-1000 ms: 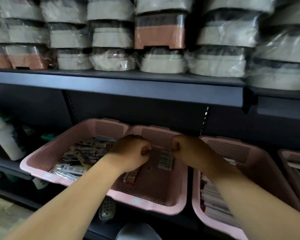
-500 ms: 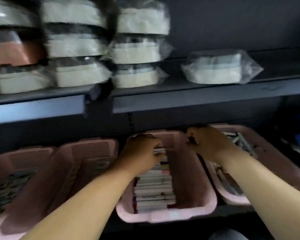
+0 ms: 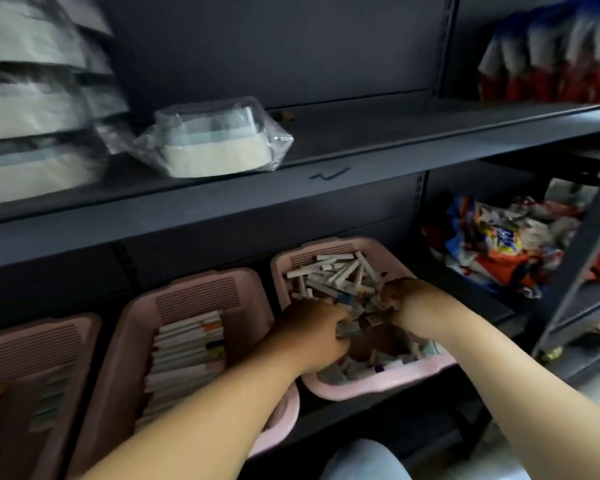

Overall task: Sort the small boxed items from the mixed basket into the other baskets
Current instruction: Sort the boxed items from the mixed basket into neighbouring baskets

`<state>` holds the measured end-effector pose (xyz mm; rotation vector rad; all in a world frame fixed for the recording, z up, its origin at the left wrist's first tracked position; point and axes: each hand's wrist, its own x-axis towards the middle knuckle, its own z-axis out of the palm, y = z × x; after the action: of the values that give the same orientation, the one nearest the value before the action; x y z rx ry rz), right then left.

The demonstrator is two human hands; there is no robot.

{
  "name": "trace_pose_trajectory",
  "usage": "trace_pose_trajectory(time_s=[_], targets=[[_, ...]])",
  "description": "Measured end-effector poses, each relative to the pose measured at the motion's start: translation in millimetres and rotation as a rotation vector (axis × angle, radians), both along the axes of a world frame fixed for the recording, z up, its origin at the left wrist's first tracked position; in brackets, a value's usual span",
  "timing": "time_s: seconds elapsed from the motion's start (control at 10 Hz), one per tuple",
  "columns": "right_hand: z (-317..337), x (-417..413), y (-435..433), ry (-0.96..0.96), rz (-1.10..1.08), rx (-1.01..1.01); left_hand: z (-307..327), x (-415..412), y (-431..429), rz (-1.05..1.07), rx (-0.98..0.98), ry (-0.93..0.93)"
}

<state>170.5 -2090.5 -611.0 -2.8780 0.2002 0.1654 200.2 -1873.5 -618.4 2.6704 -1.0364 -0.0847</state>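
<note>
Head view: left hand [image 3: 312,336] and right hand [image 3: 400,299] sit in the mixed basket [image 3: 361,388], fingers curled among small boxes [image 3: 333,271] (can't tell what's gripped).

My left hand [image 3: 312,332] and right hand [image 3: 400,299] hide the middle of the right basket [image 3: 378,384]. Their fingertips are sunk among the boxes [image 3: 336,271], so I cannot tell whether either holds one. The boxes' print is too small to read. The left basket [image 3: 32,341] is blurred and cut off by the left edge, as are the wrapped packs [image 3: 32,116] above.
</note>
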Motion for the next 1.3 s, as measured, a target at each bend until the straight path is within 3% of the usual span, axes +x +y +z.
trace_pose_trajectory(time_s=[0.1,0.4,0.6,0.8,1.0,1.2,1.3], targets=[[-13,7,-1,0.008,0.007,-0.028,-14,0,-9,0.055,0.044,0.052],[-50,24,5,-0.018,-0.001,0.0,-24,6,-16,-0.11,0.376,-0.007],[-57,23,5,0.071,0.015,-0.117,-27,6,-20,-0.058,0.407,0.004],[-55,24,7,0.125,0.031,-0.081,-30,5,-21,0.001,0.392,-0.017],[-50,20,7,0.116,0.024,-0.011,-25,5,-13,0.052,0.09,0.1],[-42,18,5,0.038,-0.027,0.21,-20,2,-10,0.133,-0.189,0.23],[-40,17,3,-0.01,-0.036,0.286,-22,4,-9,0.148,-0.208,0.221]])
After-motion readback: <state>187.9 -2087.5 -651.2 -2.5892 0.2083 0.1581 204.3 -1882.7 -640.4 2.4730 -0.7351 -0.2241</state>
